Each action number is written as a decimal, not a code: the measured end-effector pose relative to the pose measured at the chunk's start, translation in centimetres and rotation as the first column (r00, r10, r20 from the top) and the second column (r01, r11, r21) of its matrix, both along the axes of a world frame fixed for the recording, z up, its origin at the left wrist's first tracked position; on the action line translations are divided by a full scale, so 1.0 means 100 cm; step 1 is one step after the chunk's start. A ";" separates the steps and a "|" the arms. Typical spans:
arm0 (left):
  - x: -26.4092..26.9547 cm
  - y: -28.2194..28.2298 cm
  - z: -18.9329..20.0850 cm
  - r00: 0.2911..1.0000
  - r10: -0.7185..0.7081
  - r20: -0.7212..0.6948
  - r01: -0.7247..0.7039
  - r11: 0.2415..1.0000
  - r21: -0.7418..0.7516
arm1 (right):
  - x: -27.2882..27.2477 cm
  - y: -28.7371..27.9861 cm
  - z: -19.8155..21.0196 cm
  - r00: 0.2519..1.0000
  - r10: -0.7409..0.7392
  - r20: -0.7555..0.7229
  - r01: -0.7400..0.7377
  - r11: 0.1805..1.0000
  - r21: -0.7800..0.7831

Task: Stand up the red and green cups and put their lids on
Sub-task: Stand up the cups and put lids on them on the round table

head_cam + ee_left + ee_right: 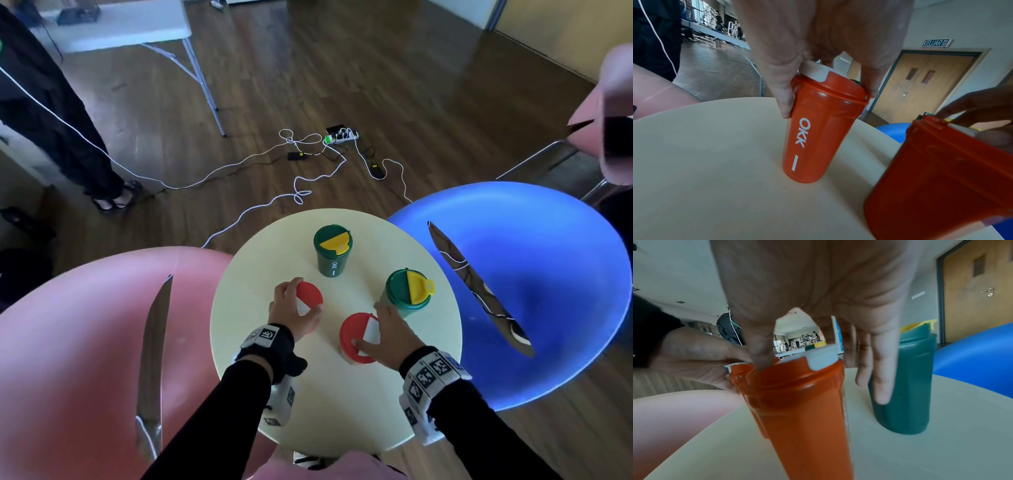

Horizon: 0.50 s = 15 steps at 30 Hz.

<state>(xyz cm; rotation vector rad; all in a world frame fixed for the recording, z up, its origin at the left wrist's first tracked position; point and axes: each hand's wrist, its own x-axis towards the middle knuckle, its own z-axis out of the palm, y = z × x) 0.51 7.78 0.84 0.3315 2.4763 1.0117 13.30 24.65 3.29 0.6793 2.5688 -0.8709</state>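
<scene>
Here we see our left hand point(293, 308) gripping the lid rim of one upright red cup point(818, 129) from above, while our right hand point(394, 330) pinches the lid of the other red cup point(358, 337) on the round table point(342, 411). Both green cups point(333, 251) stand lidded behind.

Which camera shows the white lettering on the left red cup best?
The left wrist view: the red cup fills the frame upright and its white OKK lettering reads clearly. The head view shows only its lid from above. The right wrist view shows just a sliver of it, behind the other red cup.
</scene>
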 end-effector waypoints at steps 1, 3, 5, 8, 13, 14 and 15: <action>0.000 0.000 0.000 1.000 -0.002 -0.001 0.002 1.000 -0.003 | 0.002 0.000 -0.001 0.999 0.028 -0.022 -0.029 0.999 -0.045; 0.001 0.000 0.001 1.000 -0.013 0.004 0.013 1.000 -0.016 | 0.006 0.000 0.000 0.997 0.064 -0.046 -0.069 0.990 -0.123; 0.000 -0.002 0.004 0.999 -0.042 0.014 0.042 0.998 -0.041 | 0.008 -0.001 -0.001 0.996 0.081 -0.043 -0.086 0.986 -0.140; -0.001 -0.004 0.008 0.997 -0.069 0.031 0.071 0.993 -0.096 | 0.008 -0.002 -0.004 0.996 0.076 -0.052 -0.081 0.990 -0.114; 0.001 -0.008 0.013 0.996 -0.073 -0.047 0.064 0.984 -0.168 | 0.007 -0.002 -0.007 0.997 0.050 -0.065 -0.058 0.990 -0.126; 0.000 -0.009 0.012 0.994 -0.106 -0.037 0.099 0.982 -0.159 | 0.008 -0.002 -0.008 0.996 0.048 -0.070 -0.057 0.990 -0.128; -0.001 -0.010 0.012 0.990 -0.139 -0.021 0.134 0.980 -0.145 | 0.008 -0.002 -0.008 0.996 0.047 -0.075 -0.056 0.990 -0.127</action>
